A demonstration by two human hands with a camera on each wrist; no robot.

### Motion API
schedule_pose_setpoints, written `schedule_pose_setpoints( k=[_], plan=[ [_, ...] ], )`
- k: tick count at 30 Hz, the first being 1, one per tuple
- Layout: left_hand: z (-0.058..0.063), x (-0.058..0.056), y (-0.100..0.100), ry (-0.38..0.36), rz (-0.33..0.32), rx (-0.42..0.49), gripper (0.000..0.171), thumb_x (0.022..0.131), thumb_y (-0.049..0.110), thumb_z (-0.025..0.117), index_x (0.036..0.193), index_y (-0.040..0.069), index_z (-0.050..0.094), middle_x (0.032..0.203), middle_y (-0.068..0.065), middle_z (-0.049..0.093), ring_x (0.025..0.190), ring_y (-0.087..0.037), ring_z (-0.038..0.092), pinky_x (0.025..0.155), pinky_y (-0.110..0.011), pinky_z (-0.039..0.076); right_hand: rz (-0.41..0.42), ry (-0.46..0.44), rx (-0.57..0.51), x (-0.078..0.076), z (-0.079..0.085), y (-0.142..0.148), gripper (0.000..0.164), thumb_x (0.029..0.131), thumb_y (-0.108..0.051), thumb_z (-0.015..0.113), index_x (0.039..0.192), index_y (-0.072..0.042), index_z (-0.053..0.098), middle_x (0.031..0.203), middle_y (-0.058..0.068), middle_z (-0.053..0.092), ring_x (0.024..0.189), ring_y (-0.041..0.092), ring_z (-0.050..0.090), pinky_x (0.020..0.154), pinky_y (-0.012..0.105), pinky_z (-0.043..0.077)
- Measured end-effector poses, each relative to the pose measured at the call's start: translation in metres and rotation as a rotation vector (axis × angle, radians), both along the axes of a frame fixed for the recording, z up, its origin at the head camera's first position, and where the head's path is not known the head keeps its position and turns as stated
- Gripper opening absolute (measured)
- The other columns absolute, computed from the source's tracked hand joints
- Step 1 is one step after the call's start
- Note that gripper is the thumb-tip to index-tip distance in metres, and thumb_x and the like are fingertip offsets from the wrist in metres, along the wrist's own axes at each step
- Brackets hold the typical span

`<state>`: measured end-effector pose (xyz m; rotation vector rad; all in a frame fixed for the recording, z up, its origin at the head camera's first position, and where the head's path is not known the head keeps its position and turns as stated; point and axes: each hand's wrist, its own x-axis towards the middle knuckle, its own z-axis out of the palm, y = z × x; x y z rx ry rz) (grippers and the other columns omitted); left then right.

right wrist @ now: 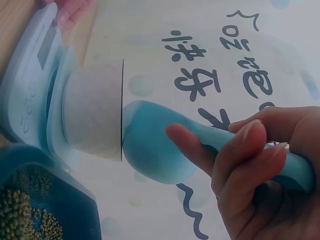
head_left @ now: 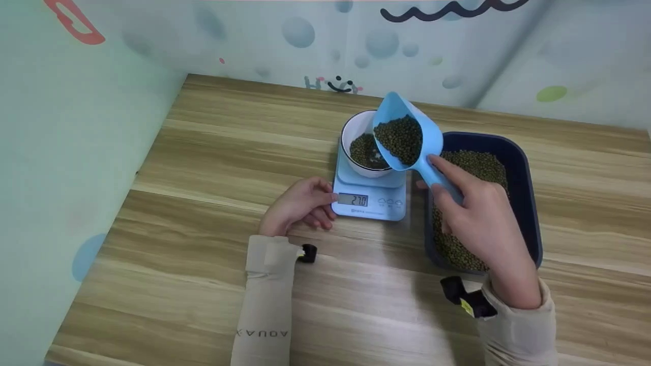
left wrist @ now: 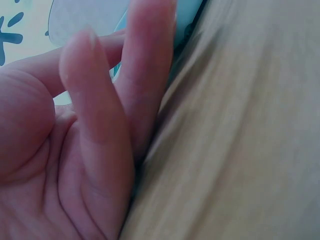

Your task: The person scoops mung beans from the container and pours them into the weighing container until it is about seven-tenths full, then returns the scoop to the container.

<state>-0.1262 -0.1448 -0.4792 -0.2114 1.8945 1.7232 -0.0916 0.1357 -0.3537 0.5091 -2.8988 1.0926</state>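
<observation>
My right hand [head_left: 480, 213] grips the handle of a light-blue scoop [head_left: 432, 140] filled with brown-green pellets [head_left: 399, 138]. The scoop is tilted over the right rim of a white bowl [right wrist: 95, 110], its mouth facing the bowl. Some pellets [head_left: 361, 148] lie inside the bowl, which stands on a light-blue kitchen scale [head_left: 370, 211] whose display reads 27.0. Beside the scale's left edge, my left hand [head_left: 300, 203] touches it with thumb and fingertips near the display. In the left wrist view, the fingers [left wrist: 100, 105] are fairly straight, close to the tabletop.
A dark blue bin [head_left: 531, 223] holding more pellets stands right of the scale, partly beneath my right forearm. Wood-grain tabletop [head_left: 218, 152] extends around everything. A printed backdrop [head_left: 285, 56] rises behind the table and along its left side.
</observation>
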Motion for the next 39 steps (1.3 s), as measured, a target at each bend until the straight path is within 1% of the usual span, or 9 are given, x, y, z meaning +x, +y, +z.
schedule_pose_setpoints(
  k=[6, 9, 10, 19, 24, 30, 34, 37, 39],
  plan=[
    [-0.0002, -0.0002, -0.0002, -0.010, 0.001, -0.003, 0.026, 0.090, 0.024, 0.059, 0.107, 0.008, 0.049, 0.081, -0.016, 0.066, 0.061, -0.024, 0.067, 0.045, -0.027, 0.050, -0.015, 0.000, 0.009, -0.0005, 0.0003, -0.0011, 0.040, 0.096, -0.025, 0.045, 0.135, -0.025, 0.045, 0.081, 0.004, 0.068, 0.039, 0.011, 0.051, 0.037, 0.025, 0.041],
    [-0.0006, -0.0003, -0.0001, -0.012, 0.002, -0.006, 0.026, 0.090, 0.024, 0.059, 0.108, 0.008, 0.049, 0.082, -0.017, 0.066, 0.061, -0.025, 0.067, 0.045, -0.028, 0.050, -0.013, 0.007, 0.010, -0.0005, -0.0001, -0.0010, 0.039, 0.096, -0.026, 0.045, 0.135, -0.024, 0.045, 0.084, 0.004, 0.069, 0.039, 0.011, 0.051, 0.037, 0.025, 0.041],
    [-0.0005, -0.0004, 0.0000, -0.013, 0.003, -0.009, 0.026, 0.090, 0.024, 0.059, 0.108, 0.008, 0.049, 0.082, -0.017, 0.066, 0.061, -0.025, 0.067, 0.045, -0.028, 0.050, -0.013, 0.009, 0.011, -0.0005, -0.0004, -0.0010, 0.039, 0.096, -0.027, 0.045, 0.135, -0.024, 0.045, 0.082, 0.004, 0.068, 0.039, 0.011, 0.051, 0.037, 0.025, 0.040],
    [-0.0001, -0.0005, 0.0019, 0.001, -0.009, -0.022, 0.025, 0.090, 0.024, 0.059, 0.107, 0.008, 0.049, 0.081, -0.017, 0.067, 0.062, -0.026, 0.067, 0.045, -0.027, 0.050, -0.009, 0.013, -0.003, 0.0004, -0.0014, -0.0001, 0.040, 0.096, -0.026, 0.044, 0.135, -0.025, 0.045, 0.097, -0.004, 0.069, 0.040, 0.012, 0.053, 0.038, 0.024, 0.041],
    [0.0004, 0.0001, 0.0023, 0.009, -0.010, -0.015, 0.025, 0.090, 0.024, 0.059, 0.108, 0.008, 0.049, 0.080, -0.016, 0.067, 0.061, -0.024, 0.067, 0.045, -0.027, 0.050, -0.009, 0.015, 0.000, 0.0003, -0.0015, -0.0002, 0.040, 0.096, -0.025, 0.044, 0.135, -0.025, 0.045, 0.096, -0.004, 0.069, 0.040, 0.011, 0.053, 0.038, 0.024, 0.041],
    [0.0017, 0.0017, 0.0015, 0.016, -0.002, 0.007, 0.025, 0.090, 0.022, 0.059, 0.107, 0.007, 0.048, 0.077, -0.015, 0.066, 0.058, -0.022, 0.066, 0.044, -0.026, 0.049, -0.013, 0.028, 0.010, -0.0003, -0.0016, -0.0008, 0.040, 0.095, -0.023, 0.044, 0.135, -0.025, 0.046, 0.090, 0.000, 0.069, 0.039, 0.009, 0.052, 0.038, 0.024, 0.041],
    [0.0022, 0.0022, 0.0009, 0.009, 0.006, 0.009, 0.025, 0.090, 0.022, 0.059, 0.107, 0.007, 0.048, 0.078, -0.015, 0.066, 0.059, -0.022, 0.067, 0.044, -0.026, 0.049, -0.017, 0.022, 0.018, -0.0003, -0.0010, -0.0021, 0.040, 0.095, -0.024, 0.045, 0.135, -0.026, 0.046, 0.078, 0.004, 0.067, 0.039, 0.009, 0.052, 0.037, 0.025, 0.040],
    [0.0021, 0.0024, 0.0009, 0.006, 0.011, 0.009, 0.026, 0.090, 0.023, 0.060, 0.107, 0.007, 0.048, 0.078, -0.015, 0.066, 0.059, -0.023, 0.067, 0.045, -0.026, 0.049, -0.019, 0.018, 0.021, -0.0002, -0.0005, -0.0028, 0.040, 0.095, -0.025, 0.045, 0.135, -0.027, 0.045, 0.073, 0.006, 0.065, 0.039, 0.010, 0.052, 0.037, 0.025, 0.040],
    [0.0019, 0.0023, 0.0008, 0.006, 0.011, 0.006, 0.026, 0.090, 0.023, 0.060, 0.107, 0.007, 0.049, 0.079, -0.016, 0.067, 0.060, -0.023, 0.067, 0.045, -0.026, 0.049, -0.018, 0.025, 0.019, -0.0003, -0.0006, -0.0026, 0.040, 0.095, -0.025, 0.045, 0.135, -0.026, 0.046, 0.075, 0.005, 0.066, 0.039, 0.010, 0.052, 0.037, 0.025, 0.040]
  ],
)
